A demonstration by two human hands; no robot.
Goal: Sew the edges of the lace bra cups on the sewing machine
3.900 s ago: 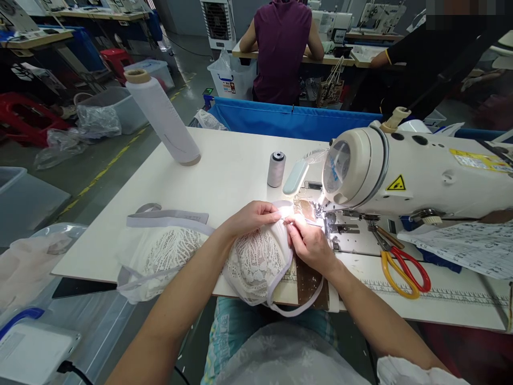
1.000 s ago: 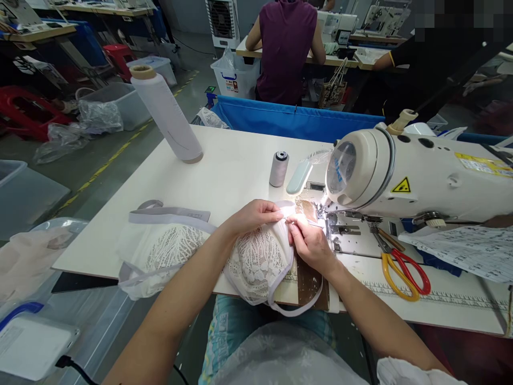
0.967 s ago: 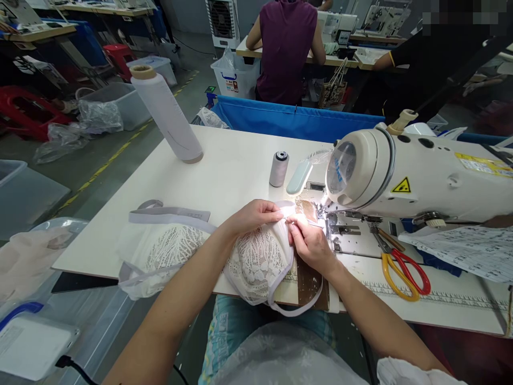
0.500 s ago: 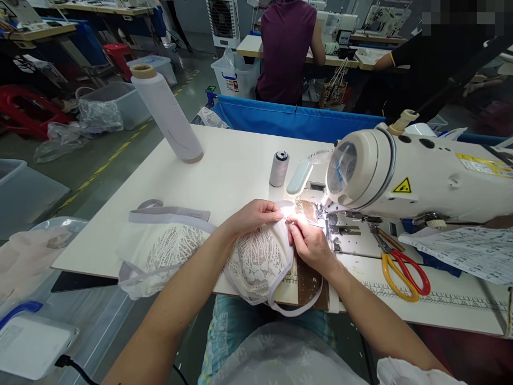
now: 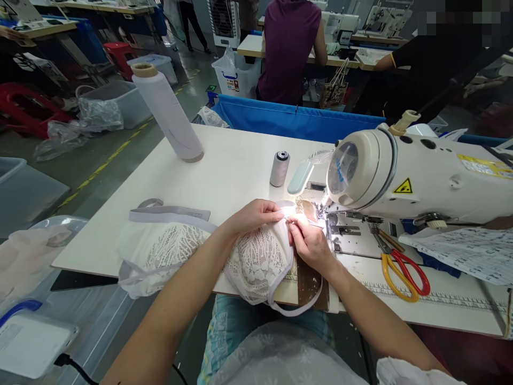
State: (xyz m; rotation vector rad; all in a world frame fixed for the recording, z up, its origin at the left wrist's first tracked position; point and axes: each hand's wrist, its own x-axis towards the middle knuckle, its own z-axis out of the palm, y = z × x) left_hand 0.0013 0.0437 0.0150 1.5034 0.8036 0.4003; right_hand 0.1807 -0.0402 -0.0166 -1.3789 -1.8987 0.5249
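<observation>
both hands (image 5: 253, 217) (image 5: 310, 240) pinch the lace garment (image 5: 256, 259) at its upper edge, close together, forearms (image 5: 192, 278) angled inward.

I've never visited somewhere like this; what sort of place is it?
Most likely a garment workshop: there's a sewing machine, a lace garment beside it, and more sewing machines in the background.

The left forearm (image 5: 184, 291) and right forearm (image 5: 372, 307) angle inward; left hand (image 5: 256, 216) and right hand (image 5: 310, 243) nearly meet, fingertips pinched, palms down.
</observation>
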